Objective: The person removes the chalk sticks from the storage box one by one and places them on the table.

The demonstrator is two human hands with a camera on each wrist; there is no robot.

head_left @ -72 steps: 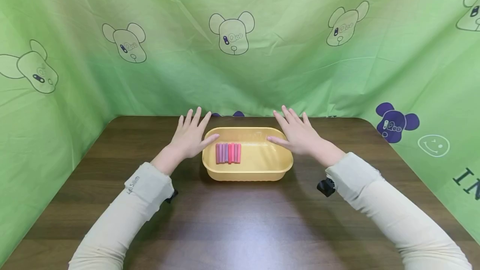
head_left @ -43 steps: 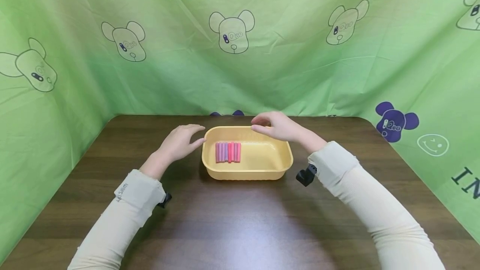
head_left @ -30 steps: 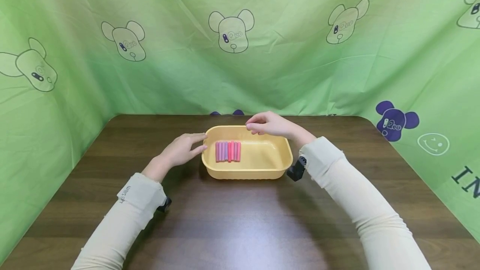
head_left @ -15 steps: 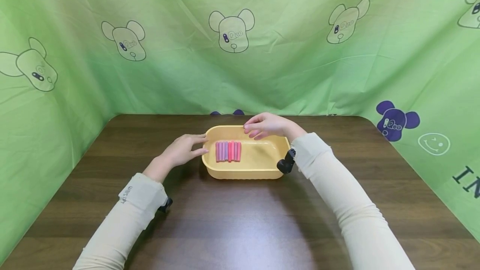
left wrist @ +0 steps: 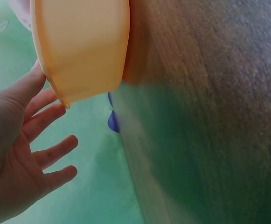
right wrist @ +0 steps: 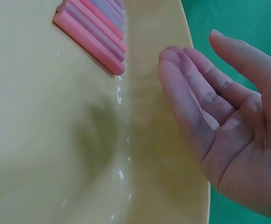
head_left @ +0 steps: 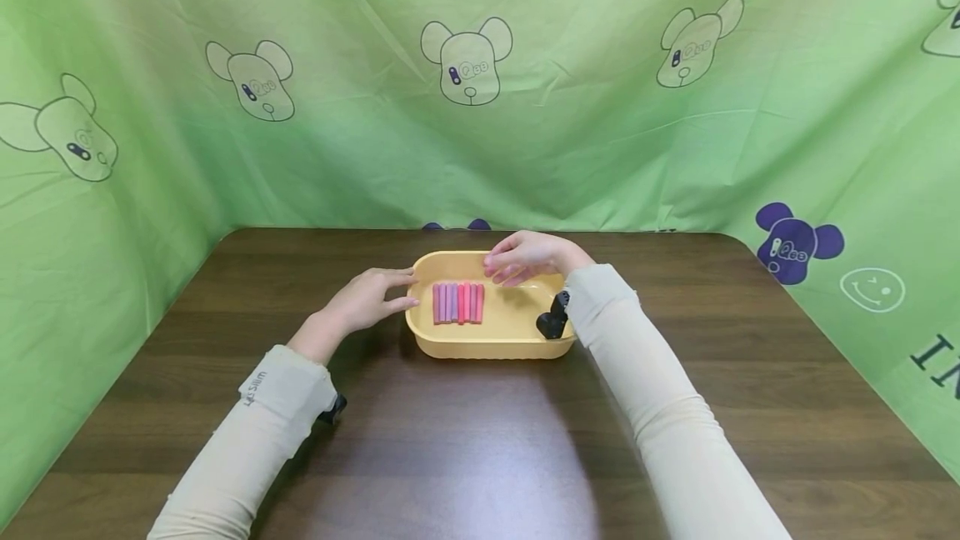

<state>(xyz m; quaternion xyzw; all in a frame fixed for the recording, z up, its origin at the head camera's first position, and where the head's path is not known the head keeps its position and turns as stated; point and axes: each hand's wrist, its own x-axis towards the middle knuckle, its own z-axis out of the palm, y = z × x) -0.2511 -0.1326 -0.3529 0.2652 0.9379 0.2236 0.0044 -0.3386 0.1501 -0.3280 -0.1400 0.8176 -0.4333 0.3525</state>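
Observation:
A yellow oval tub [head_left: 495,350] stands on the table. Inside its left half, several pink and purple chalk-like sticks [head_left: 457,303] lie side by side in a row. My left hand [head_left: 363,300] is at the tub's left end, fingers spread; in the left wrist view its thumb and fingertips [left wrist: 60,108] meet the rim. My right hand [head_left: 528,257] hovers over the back of the tub, right of the sticks. Its fingers bend loosely and hold nothing in the right wrist view, where the nearest pink stick [right wrist: 88,43] lies apart from the fingertips.
The brown wooden table [head_left: 465,440] extends around the tub. Behind it and at both sides hangs a green curtain [head_left: 337,157] with printed bear heads. A black wrist camera [head_left: 553,319] on the right sleeve hangs over the tub's right part.
Both hands were spread flat above the tub's ends earlier. The right hand has moved left and down into the tub's space, and the left hand has come down to the left rim. The sticks lie as before.

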